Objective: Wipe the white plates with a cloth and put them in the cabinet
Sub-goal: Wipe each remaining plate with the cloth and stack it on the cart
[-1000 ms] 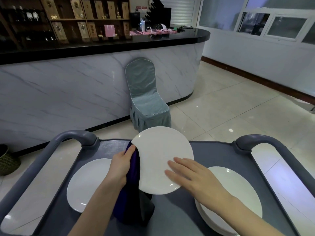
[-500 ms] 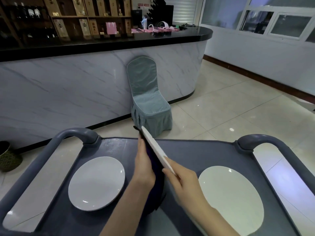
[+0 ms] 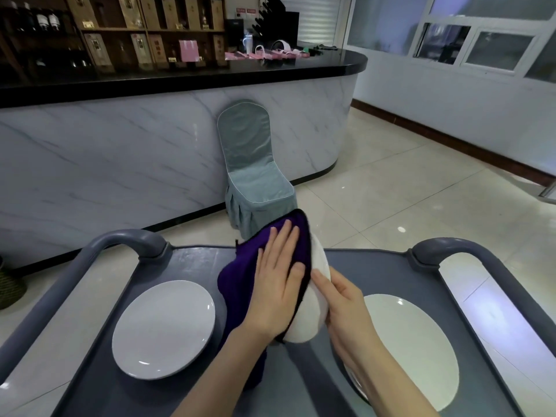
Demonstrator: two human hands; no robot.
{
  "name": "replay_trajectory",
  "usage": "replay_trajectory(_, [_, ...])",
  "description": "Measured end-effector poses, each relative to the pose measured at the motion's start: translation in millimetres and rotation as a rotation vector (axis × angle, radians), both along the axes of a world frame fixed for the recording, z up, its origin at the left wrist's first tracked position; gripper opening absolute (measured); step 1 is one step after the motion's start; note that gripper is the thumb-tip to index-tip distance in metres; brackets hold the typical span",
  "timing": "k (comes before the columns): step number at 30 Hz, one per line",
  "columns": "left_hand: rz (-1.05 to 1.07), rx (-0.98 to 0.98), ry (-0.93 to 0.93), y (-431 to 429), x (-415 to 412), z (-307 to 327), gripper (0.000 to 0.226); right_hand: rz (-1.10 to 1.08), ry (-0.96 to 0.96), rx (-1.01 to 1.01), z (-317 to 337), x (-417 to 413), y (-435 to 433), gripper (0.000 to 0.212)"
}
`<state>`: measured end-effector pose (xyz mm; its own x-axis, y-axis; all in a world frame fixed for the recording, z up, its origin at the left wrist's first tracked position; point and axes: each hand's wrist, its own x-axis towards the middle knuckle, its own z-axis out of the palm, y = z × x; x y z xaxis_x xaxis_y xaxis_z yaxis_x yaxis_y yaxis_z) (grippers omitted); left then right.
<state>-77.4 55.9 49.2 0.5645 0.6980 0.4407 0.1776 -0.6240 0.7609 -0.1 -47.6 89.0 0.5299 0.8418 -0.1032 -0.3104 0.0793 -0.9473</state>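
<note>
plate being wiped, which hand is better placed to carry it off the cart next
Right. The right hand grips the plate by its rim; the left hand lies flat on the purple cloth, pressing it against the plate, so it likely holds nothing.

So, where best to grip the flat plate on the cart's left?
Probably its near rim, from the person's side: the left plate lies flat on the cart, so only the rim can be pinched, and the cloth hangs by its right side.
</note>
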Motion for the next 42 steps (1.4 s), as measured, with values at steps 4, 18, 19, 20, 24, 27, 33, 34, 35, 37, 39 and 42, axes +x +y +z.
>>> replay_trajectory(4, [0.046, -0.137, 0.044, 3.0, -5.0, -5.0, 0.052, -0.021, -0.024, -0.035, -3.5, 4.6, -4.6, 0.022])
replay_trajectory(18, [-0.05, -0.09, 0.123, 0.2, -11.7, -15.6, 0.053, 0.007, -0.057, -0.041, -9.3, 14.7, -6.3, 0.021])
replay_trajectory(19, [-0.082, -0.004, 0.151, -6.3, -12.3, -18.6, 0.053, -0.005, -0.049, -0.037, -10.5, 15.1, -5.2, 0.021])
replay_trajectory(20, [-0.12, 0.081, 0.181, -11.7, -12.6, -21.1, 0.054, -0.013, -0.04, -0.031, -11.9, 14.6, -4.3, 0.021])
replay_trajectory(24, [-0.181, 0.249, 0.242, -8.5, -9.0, -19.1, 0.052, -0.004, -0.011, 0.017, -18.0, 12.4, -5.4, 0.031])
replay_trajectory(27, [-0.148, 0.148, 0.202, 4.4, -10.0, -19.6, 0.053, 0.011, -0.009, 0.016, -18.3, 16.4, -9.2, 0.031])
replay_trajectory(33, [-0.052, -0.153, 0.056, 11.6, -30.2, -49.7, 0.06, 0.042, 0.02, 0.025, -11.4, 43.6, -23.3, 0.031])
replay_trajectory(34, [-0.063, -0.16, 0.045, 5.8, -35.2, -55.6, 0.062, 0.043, 0.032, 0.017, -11.8, 47.5, -26.4, 0.031])
replay_trajectory(35, [-0.07, -0.173, 0.037, -0.2, -38.9, -59.5, 0.064, 0.044, 0.043, 0.007, -12.7, 50.7, -29.4, 0.032])
replay_trajectory(37, [-0.074, -0.174, 0.049, -6.3, -40.4, -61.4, 0.065, 0.055, 0.052, -0.021, -15.2, 54.5, -33.9, 0.033])
replay_trajectory(39, [-0.097, -0.072, 0.11, -4.2, -34.9, -53.0, 0.064, 0.08, 0.036, -0.052, -17.0, 53.8, -34.8, 0.032])
replay_trajectory(42, [-0.178, 0.051, 0.188, 5.3, -24.1, -34.2, 0.062, 0.126, 0.018, -0.069, -16.1, 49.5, -30.3, 0.031])
